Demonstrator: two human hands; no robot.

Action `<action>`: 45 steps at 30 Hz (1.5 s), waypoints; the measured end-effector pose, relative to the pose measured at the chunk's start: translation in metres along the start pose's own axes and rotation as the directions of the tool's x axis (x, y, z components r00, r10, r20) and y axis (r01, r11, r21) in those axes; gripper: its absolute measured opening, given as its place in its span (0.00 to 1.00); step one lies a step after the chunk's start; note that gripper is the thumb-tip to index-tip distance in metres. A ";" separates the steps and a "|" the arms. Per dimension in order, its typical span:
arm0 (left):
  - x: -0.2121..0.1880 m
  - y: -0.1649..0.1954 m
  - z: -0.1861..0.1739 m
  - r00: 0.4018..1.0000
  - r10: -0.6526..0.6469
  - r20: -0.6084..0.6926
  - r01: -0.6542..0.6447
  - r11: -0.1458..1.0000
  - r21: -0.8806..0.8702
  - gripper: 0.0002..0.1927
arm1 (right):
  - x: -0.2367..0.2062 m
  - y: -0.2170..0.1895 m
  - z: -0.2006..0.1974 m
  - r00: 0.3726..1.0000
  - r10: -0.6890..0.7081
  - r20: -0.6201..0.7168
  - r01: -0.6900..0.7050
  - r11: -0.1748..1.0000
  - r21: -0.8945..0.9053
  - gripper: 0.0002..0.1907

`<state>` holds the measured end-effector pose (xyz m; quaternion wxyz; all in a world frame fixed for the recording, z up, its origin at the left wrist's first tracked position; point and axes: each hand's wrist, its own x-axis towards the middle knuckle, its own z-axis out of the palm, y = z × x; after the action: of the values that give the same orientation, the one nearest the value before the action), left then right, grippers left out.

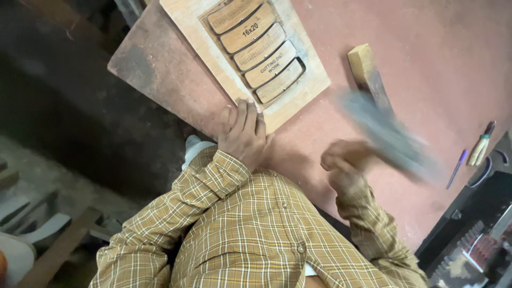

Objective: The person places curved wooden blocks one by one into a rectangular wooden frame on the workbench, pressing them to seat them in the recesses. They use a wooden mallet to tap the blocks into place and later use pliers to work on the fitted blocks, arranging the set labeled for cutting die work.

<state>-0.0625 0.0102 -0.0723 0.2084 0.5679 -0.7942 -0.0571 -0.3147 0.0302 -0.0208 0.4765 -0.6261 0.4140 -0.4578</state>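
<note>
We see the left hand lying flat with spread fingers on the near corner of a pale wooden board with curved slotted strips set in it; it presses there and grips nothing. The board rests on a worn reddish-brown worktable, toward its left edge. The right hand is clenched around the handle of a grey tool, which is too blurred for us to say what kind it is. The tool points to the far right, above the table. Just beyond it lies a small wooden block. Near the right edge we see a purple pen and a striped pen side by side.
</note>
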 end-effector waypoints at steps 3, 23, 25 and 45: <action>0.001 -0.001 -0.001 0.999 0.037 -0.009 -0.037 0.999 0.005 0.28 | -0.003 0.011 -0.005 0.950 0.311 -0.019 -0.235 0.676 -0.699 0.16; 0.018 0.003 -0.017 0.989 -0.074 0.125 0.084 0.994 -0.074 0.44 | 0.002 -0.008 0.013 0.879 0.437 -0.188 -0.470 0.736 -0.488 0.13; 0.017 0.004 -0.017 0.992 -0.062 0.110 0.065 0.998 -0.027 0.43 | 0.008 -0.022 0.016 0.852 0.480 -0.208 -0.523 0.762 -0.383 0.13; 0.014 0.006 -0.013 0.998 -0.048 0.034 0.048 0.999 0.008 0.35 | 0.033 -0.011 0.019 0.976 -0.204 -0.075 0.191 0.969 -0.155 0.17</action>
<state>-0.0667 0.0011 -0.0547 0.1917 0.5864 -0.7840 -0.0689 -0.2880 0.0049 -0.0067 0.3619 -0.6764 0.4031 -0.4990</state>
